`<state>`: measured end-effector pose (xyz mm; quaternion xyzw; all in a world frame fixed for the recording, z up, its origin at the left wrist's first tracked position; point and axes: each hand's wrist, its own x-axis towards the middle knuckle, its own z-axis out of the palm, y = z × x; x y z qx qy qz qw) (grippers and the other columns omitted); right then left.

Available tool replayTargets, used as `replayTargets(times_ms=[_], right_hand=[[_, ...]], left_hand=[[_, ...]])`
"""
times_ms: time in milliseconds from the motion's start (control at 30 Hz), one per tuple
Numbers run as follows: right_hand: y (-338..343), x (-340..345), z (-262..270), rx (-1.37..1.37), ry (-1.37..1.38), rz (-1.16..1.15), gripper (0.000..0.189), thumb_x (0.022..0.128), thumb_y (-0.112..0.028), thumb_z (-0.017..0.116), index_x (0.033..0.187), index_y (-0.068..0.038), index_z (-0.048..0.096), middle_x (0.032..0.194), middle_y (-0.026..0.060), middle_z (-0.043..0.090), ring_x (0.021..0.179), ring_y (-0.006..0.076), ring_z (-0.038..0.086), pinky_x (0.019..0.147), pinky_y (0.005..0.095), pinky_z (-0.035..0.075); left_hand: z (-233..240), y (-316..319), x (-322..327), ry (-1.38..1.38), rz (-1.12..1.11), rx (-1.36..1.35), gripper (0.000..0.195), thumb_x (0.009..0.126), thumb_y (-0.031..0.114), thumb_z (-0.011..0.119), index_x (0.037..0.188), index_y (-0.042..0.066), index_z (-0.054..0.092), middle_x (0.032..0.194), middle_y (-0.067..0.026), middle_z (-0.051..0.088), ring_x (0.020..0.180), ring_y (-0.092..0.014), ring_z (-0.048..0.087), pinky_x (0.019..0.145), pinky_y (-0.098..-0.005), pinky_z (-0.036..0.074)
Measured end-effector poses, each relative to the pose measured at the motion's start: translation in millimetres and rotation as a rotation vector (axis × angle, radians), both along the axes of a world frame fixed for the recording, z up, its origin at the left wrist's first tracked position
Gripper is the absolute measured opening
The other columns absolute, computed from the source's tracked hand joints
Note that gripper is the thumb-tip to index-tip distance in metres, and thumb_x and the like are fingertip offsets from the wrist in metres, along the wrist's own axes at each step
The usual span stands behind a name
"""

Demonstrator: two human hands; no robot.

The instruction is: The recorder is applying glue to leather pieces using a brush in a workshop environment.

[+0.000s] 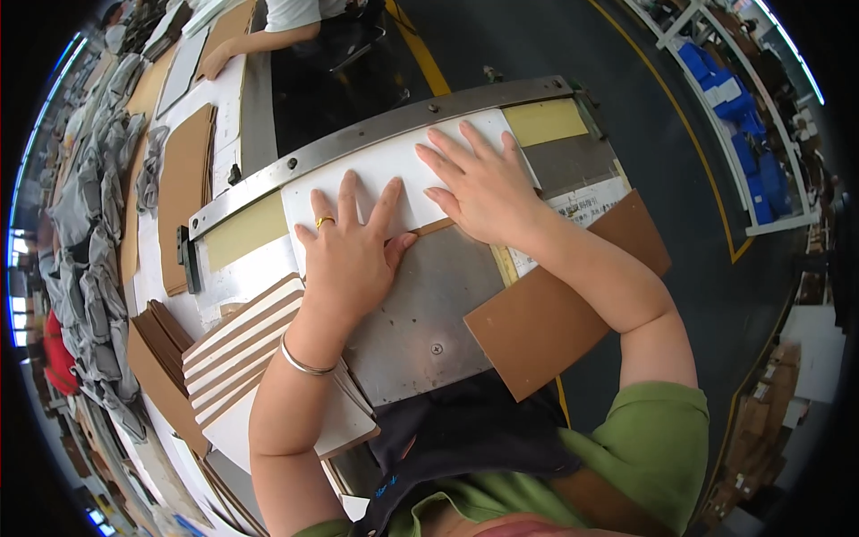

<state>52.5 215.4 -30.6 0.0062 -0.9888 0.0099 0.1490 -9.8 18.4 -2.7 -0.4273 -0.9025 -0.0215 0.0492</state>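
Observation:
A white-faced panel (402,158) lies against the long metal bar (366,134) of a flat metal plate fixture (429,295). My left hand (352,245) rests palm down on its left part, fingers spread. The thumb lies by a narrow brown strip (435,227) along the panel's near edge. Flat on the right part is my right hand (493,191), its fingers also apart. Yellowish pieces (547,123) show on the fixture beyond both panel ends. Under my left forearm, white-and-brown panels (245,362) are fanned in a stack. A brown sheet (537,332) lies under my right forearm.
Brown sheets (186,201) are stacked left of the fixture, with more folded brown pieces (164,362) nearer me. Grey fabric-like pieces (100,194) are heaped beyond. A co-worker's arm (282,41) reaches over the far table. Blue bins (728,101) stand on a white rack at right.

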Motion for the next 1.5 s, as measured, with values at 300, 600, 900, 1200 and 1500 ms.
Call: replayTargets(times_ms=[300,600,900,1200,1500], right_hand=[[0,2,-1,-0.061,0.002,-0.026,0.046,0.094,-0.037,0.053,0.136,-0.018,0.051,0.132,0.0111,0.045,0.119,0.0284,0.041,0.099,0.0617,0.030],[4,-6,6,-0.084,0.036,0.066,0.045,0.088,-0.038,0.062,0.126,-0.015,0.057,0.123,0.0081,0.052,0.113,0.0280,0.045,0.097,0.0526,0.035],[7,-52,57,-0.278,-0.417,0.184,0.061,0.065,-0.036,0.081,0.116,-0.010,0.059,0.114,0.0114,0.058,0.111,0.0294,0.053,0.093,0.0374,0.045],[-24,-48,76,-0.167,-0.625,0.118,0.085,0.048,-0.025,0.090,0.121,-0.010,0.049,0.106,0.0130,0.064,0.103,0.0309,0.061,0.087,0.0381,0.049],[-16,-48,72,-0.457,-0.367,0.352,0.035,0.060,-0.008,0.083,0.081,-0.004,0.054,0.080,0.0031,0.058,0.079,0.0158,0.057,0.068,0.0307,0.046]], left_hand=[[0,0,1,-0.041,-0.012,0.027,0.058,0.087,0.046,0.061,0.139,0.027,0.046,0.137,-0.0201,0.042,0.120,-0.054,0.041,0.085,-0.0658,0.042],[2,-8,5,-0.009,-0.003,0.053,0.056,0.087,0.044,0.061,0.138,0.027,0.046,0.136,-0.0156,0.044,0.120,-0.053,0.042,0.084,-0.0634,0.044],[61,-64,48,-0.247,-0.169,0.042,0.071,0.074,0.028,0.076,0.138,0.020,0.048,0.147,-0.0136,0.035,0.134,-0.038,0.034,0.108,-0.0454,0.035],[24,-214,168,-0.295,0.453,-0.054,0.107,0.050,0.020,0.089,0.144,0.026,0.039,0.154,-0.0126,0.026,0.143,-0.037,0.023,0.114,-0.0516,0.025],[-3,-224,164,-0.046,0.383,0.199,0.076,0.066,0.012,0.078,0.136,0.024,0.050,0.146,-0.0089,0.042,0.137,-0.032,0.037,0.111,-0.0495,0.029]])
